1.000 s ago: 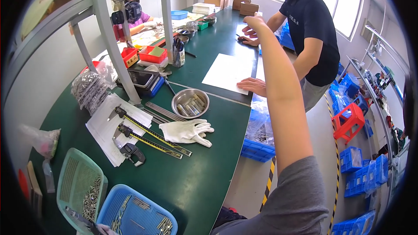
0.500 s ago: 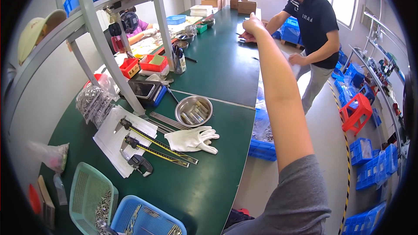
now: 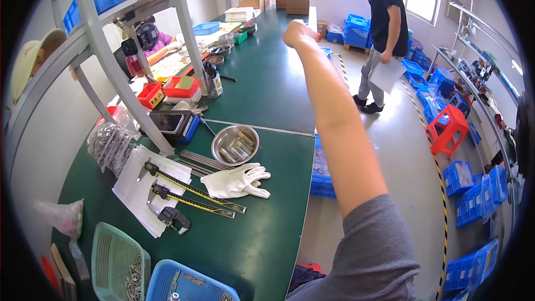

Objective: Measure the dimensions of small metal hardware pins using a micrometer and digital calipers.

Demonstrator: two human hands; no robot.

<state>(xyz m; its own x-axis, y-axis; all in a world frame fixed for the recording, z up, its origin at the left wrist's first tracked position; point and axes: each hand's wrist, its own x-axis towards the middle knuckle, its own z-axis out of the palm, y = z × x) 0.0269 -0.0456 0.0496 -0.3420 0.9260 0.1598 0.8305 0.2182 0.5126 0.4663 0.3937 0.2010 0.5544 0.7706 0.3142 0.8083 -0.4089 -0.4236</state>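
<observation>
my right hand (image 3: 300, 33) is out at the end of a stretched arm, over the far part of the green bench (image 3: 278, 92). its fingers look curled in, but i can't tell whether they close on anything, since the palm is hidden. my left hand is out of view. nearest in view to my right hand, beyond it on the bench's far end, are the cardboard boxes (image 3: 297, 6). as i judge it, a reach this long goes best with a loose shoulder, a straight wrist and the forearm high, clear of the metal bowl (image 3: 219, 137), the white glove (image 3: 231, 183) and the calipers (image 3: 195, 187) on the near part, and of the co-worker (image 3: 384, 17) standing on the floor.
</observation>
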